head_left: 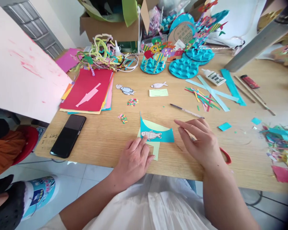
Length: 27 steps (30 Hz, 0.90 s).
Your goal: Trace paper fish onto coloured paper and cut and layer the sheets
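Note:
My left hand [135,156] lies on the table with its fingers stretched out, a fingertip on a small paper fish [148,134]. Under the fish is a piece of blue paper [169,136] with a curved cut edge, lying over pale green paper [156,153]. To the right, my right hand [200,139] hovers over the tabletop. Its thumb and fingers are stretched out and slightly apart, with nothing visible between them. Partly hidden by that hand and wrist is a red looped handle [227,156], seemingly of scissors. A pen [187,111] lies just beyond my right fingers.
Coloured paper sheets [93,92] and a phone [68,135] lie at left. Two more paper fish [127,91] [159,85] and confetti piles [132,102] lie ahead. A glue bottle [214,77], paper strips [203,97] and scraps [282,143] are at right; blue crafts [183,67] stand behind.

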Each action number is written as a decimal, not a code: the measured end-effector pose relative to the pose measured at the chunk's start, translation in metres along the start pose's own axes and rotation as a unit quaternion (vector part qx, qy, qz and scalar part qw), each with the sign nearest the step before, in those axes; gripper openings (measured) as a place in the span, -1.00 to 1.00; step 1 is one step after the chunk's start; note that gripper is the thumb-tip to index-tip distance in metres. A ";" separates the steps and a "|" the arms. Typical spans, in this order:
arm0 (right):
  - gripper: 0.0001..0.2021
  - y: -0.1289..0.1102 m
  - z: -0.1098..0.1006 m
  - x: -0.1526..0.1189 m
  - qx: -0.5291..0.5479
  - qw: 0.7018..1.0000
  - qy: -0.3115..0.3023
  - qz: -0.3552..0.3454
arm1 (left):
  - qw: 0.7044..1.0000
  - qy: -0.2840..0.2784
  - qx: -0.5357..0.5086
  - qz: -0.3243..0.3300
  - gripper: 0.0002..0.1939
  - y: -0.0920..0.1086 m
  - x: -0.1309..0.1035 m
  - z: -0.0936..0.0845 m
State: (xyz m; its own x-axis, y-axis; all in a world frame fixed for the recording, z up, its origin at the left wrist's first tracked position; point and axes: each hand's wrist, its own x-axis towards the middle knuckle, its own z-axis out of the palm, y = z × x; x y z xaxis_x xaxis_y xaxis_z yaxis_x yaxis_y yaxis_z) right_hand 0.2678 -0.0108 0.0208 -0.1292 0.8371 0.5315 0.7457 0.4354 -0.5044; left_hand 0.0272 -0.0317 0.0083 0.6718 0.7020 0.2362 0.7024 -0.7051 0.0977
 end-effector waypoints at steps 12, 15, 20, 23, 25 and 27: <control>-0.72 0.010 -0.037 -0.027 -0.038 0.999 0.001 0.023 | 1.000 0.023 -0.014 0.001 -0.77 0.002 0.002 0.004; -0.75 0.013 -0.043 -0.028 -0.042 0.999 -0.005 0.027 | 0.999 0.039 -0.017 -0.001 -0.78 0.002 0.003 0.006; -0.66 0.002 -0.042 -0.025 -0.035 0.996 -0.078 -0.005 | 0.998 0.062 -0.015 -0.004 -0.78 0.003 0.002 0.010; -0.54 -0.014 -0.024 -0.021 -0.023 0.988 -0.146 -0.040 | 0.997 0.070 -0.013 0.000 -0.79 0.003 0.001 0.012; -0.50 -0.023 -0.008 -0.020 -0.035 0.984 -0.168 -0.055 | 0.997 0.070 -0.013 -0.002 -0.80 0.003 0.001 0.013; -0.48 -0.028 0.007 -0.019 -0.064 0.981 -0.175 -0.060 | 0.998 0.067 -0.015 -0.006 -0.82 0.003 0.001 0.012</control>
State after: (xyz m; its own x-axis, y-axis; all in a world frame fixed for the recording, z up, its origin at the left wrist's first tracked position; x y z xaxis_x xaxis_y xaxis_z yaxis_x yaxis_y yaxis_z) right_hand 0.2445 -0.0367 0.0199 -0.4199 0.8550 0.3044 0.7850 0.5105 -0.3510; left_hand 0.0332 -0.0319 -0.0030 0.6250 0.6914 0.3624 0.7006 -0.7015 0.1301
